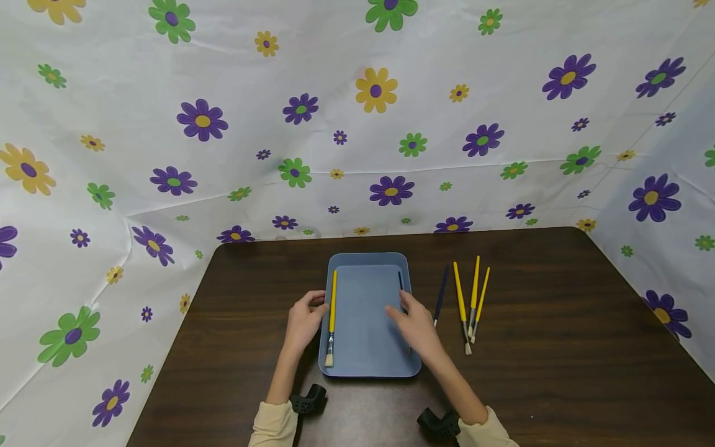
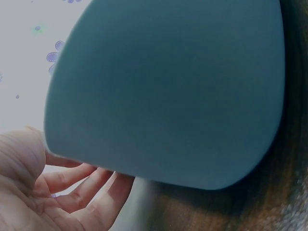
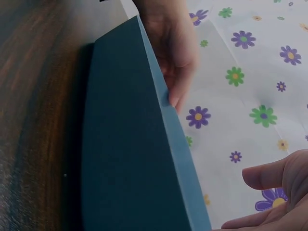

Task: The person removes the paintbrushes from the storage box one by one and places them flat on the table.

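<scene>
A blue-grey tray (image 1: pixel 368 370) lies on the dark wooden table. My left hand (image 1: pixel 304 320) grips its left rim; in the left wrist view, the fingers (image 2: pixel 91 192) of that hand lie along the outer side of the tray wall (image 2: pixel 163 96). Inside, along the left wall, is a yellow-handled paintbrush (image 1: pixel 333 304), bristles toward me. My right hand (image 1: pixel 418 326) is over the tray's right side, thumb and fingers apart, holding nothing. Partly hidden beneath it is a dark-handled paintbrush (image 1: pixel 400 279) along the right wall.
Right of the tray lie a dark blue paintbrush (image 1: pixel 442 292) and three yellow-handled paintbrushes (image 1: pixel 460 292), handles pointing away from me. A white cloth with printed flowers (image 1: pixel 335 112) hangs behind the table (image 1: pixel 558 347) and at its sides.
</scene>
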Motion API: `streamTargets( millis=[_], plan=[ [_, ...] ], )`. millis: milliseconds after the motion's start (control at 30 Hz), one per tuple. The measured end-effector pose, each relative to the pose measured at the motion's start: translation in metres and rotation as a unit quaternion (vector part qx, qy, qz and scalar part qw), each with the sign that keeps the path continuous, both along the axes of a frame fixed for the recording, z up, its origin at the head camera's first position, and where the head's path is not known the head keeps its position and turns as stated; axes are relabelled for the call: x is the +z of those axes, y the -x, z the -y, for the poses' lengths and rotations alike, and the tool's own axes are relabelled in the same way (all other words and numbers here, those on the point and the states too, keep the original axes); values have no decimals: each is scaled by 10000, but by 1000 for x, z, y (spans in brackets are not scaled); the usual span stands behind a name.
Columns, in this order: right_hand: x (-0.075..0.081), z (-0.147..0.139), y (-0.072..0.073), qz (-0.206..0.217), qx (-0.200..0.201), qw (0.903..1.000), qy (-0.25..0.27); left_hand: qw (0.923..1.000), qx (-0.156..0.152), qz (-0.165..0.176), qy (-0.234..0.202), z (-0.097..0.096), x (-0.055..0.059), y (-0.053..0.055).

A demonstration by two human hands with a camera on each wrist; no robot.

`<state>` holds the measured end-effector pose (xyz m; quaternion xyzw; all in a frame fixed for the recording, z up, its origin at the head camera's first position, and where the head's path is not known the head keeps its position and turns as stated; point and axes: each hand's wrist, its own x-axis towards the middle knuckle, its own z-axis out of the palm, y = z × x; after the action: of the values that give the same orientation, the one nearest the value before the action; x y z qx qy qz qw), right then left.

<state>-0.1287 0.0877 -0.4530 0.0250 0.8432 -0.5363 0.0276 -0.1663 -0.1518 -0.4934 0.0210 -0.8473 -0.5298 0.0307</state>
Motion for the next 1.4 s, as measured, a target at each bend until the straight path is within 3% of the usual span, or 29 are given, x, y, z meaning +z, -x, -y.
streamTargets(
  millis=[367, 600, 1067, 1400],
  plan=[
    [-14, 12, 3, -171, -279, 9988, -365, 10000, 2, 6, -12, 0, 0, 0],
    [-24, 17, 3, -415, -188, 9975, -548, 10000, -23, 39, -39, -1, 2, 0],
    [-40, 26, -2, -1421, 285, 9798, -1377, 10000, -20, 52, -24, 0, 3, 0],
    [-43, 27, -2, -1731, 312, 9699, -1681, 9999, -18, 122, -75, 0, 3, -1]
  ],
)
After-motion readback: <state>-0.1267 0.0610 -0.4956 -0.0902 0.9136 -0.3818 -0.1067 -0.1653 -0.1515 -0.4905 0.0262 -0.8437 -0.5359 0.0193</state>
